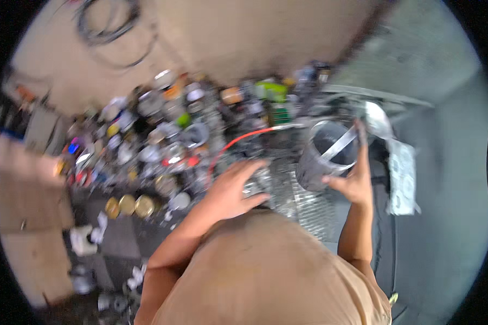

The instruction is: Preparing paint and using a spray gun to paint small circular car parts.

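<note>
My right hand (357, 181) grips a dark grey, tub-like cup (313, 165) from its right side. The thumb presses its near wall and the fingers reach up along the far right of its rim. A flat pale strip (339, 145), like a stirrer or spoon handle, slants across the cup's mouth. Just beyond the fingertips is a shiny rounded silver piece (378, 119); blur hides whether it joins the strip. My left hand (234, 188) hovers near the bench edge with its fingers spread, holding nothing. A red hose (238, 140) with a metal end curves beyond it.
Cans, jars and lids (168, 130) crowd the bench at the left and far side. Gold-coloured cans (127, 205) stand nearer. A coiled cable (107, 35) hangs on the wall. A whitish sheet (402, 177) hangs at the right by a grey wall (450, 162).
</note>
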`<state>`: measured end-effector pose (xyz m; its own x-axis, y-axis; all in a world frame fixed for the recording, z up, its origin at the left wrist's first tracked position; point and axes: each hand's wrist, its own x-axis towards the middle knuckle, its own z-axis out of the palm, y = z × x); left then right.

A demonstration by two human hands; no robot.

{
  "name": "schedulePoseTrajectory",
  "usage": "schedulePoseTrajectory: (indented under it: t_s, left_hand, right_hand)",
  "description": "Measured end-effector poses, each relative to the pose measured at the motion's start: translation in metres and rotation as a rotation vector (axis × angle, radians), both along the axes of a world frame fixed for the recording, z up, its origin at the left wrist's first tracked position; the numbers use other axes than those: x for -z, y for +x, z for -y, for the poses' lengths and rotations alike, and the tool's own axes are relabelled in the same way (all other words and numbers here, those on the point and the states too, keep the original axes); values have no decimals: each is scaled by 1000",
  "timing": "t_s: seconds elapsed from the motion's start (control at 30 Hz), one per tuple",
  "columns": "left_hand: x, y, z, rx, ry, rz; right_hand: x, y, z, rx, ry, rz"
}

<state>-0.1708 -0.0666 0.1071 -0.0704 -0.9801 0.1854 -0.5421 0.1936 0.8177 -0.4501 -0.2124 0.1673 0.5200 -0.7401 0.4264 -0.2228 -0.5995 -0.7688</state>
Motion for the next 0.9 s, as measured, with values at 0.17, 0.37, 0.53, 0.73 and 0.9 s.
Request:
schedulePoseTrajectory:
  t_s: [0.17,0.37,0.53,0.73,0.9]
  left_hand:
    - [31,81,-52,-163,-26,113]
    - [69,175,-132,-353,331,147]
    - [173,270,-158,-646,324,346]
    - [257,359,-116,-861,350,392]
    - [293,384,-104,-814,527,488]
  right_hand:
    - [151,160,-77,-360,280,-202]
    - [175,272,-149,-637,128,-321]
    - [185,309,-186,-603,297,-367]
    - [178,275,-211,-297,502,-582]
    - [187,223,-227,-108,523,-655]
